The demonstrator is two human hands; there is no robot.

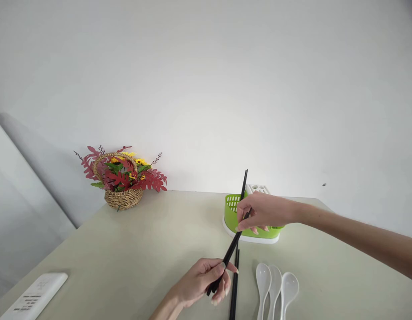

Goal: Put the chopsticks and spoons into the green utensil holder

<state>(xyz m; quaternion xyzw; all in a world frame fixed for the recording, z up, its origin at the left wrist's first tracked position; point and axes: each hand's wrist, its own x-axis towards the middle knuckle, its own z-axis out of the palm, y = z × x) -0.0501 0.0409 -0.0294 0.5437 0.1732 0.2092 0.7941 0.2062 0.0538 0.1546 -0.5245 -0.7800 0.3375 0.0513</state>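
My left hand [206, 282] is closed around the thick ends of some black chopsticks [230, 252], which slant up to the right. Near their upper part, my right hand [256, 212] pinches the same chopsticks between thumb and fingers. More black chopsticks [244, 183] rise steeply behind the right hand; whether that hand grips them or they stand in the holder is hidden. A green slotted utensil holder [230, 218] on a white base sits just behind my right hand, partly covered by it. Further black chopsticks [235, 284] lie on the table beside my left hand.
Three white spoons [274, 282] lie side by side at the front, right of the chopsticks. A wicker basket [124, 199] of artificial flowers stands back left on the pale table [152, 240]. A white slotted object [34, 295] lies front left. The wall [206, 98] borders the table's back.
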